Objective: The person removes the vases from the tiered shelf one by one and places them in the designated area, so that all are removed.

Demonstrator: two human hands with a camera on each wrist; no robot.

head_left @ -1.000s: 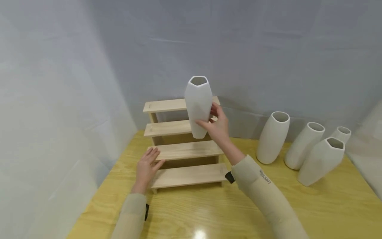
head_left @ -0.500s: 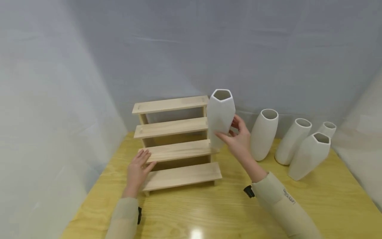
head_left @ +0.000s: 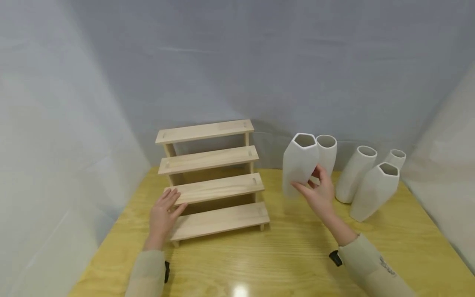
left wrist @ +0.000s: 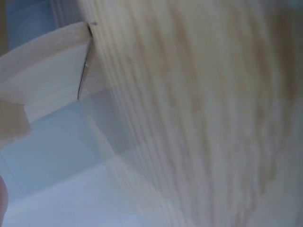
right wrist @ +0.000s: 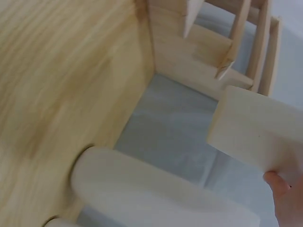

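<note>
Item one: my right hand [head_left: 321,194], fingers curled round the lower body of a white faceted ceramic vase with an angular mouth [head_left: 298,163]. The vase stands upright, its base at or just above the yellow-grained wooden bench [head_left: 297,260]; I cannot tell whether it touches. It sits just right of the stepped rack and directly in front of a rounded vase.

Item two: my left hand [head_left: 163,216], fingers straight and slightly spread, resting flat on the left end of the lower steps of a pale four-tier wooden stepped rack [head_left: 213,181]. The left wrist view gives only blurred wood grain.

Item three: a white rounded ceramic vase [head_left: 327,154], upright, partly hidden behind the held vase.

Item four: a white slanted cylindrical vase [head_left: 355,173], leaning, further right.

Item five: a second white faceted vase [head_left: 375,190], leaning, in front of a small white vase [head_left: 395,158] at the back.

Item six: beige sleeves on both arms.
</note>
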